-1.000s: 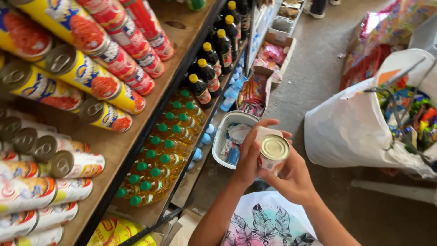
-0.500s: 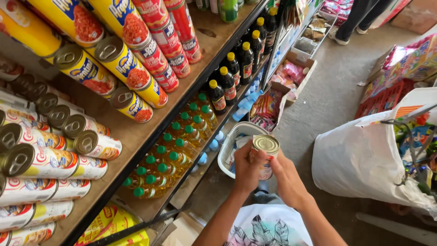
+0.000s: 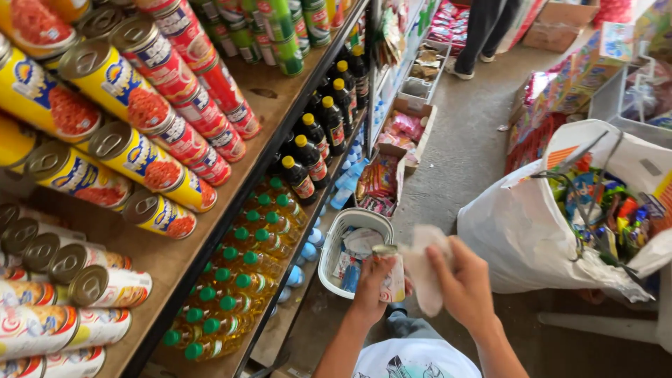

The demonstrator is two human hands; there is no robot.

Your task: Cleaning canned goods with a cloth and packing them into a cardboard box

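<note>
- Two hands are up over the aisle, meeting just above the white basket (image 3: 336, 245) on the floor.
- Left hand (image 3: 372, 288) has its grip wrapped around a small tin can (image 3: 389, 274), fingers curled on the near side, thumb side toward the body.
- That can sits upright or slightly tilted in the grip, its metal lid showing at the top, the light label facing the right hand.
- Right hand (image 3: 463, 281) pinches a pale cloth (image 3: 424, 264), grip narrow on the fabric, with the rag draped down between thumb and fingers.
- Cloth and can are touching, the rag pressed against the can's right side, so the can lies between the two hands.
- Down in the basket there are a few packets and a blue item, just beyond the can.
- To the left, wooden shelves (image 3: 231, 210) carry yellow cans (image 3: 150, 162) lying on their sides, red cans (image 3: 203, 105) above, and green-capped bottles (image 3: 238, 280) on the lower tier, with dark yellow-capped bottles (image 3: 315, 136) further along.
- On the right, a big white plastic bag (image 3: 532, 231) stuffed with colourful goods stands near the right hand.
- Far up the aisle, another person's legs (image 3: 483, 35) are visible.
</note>
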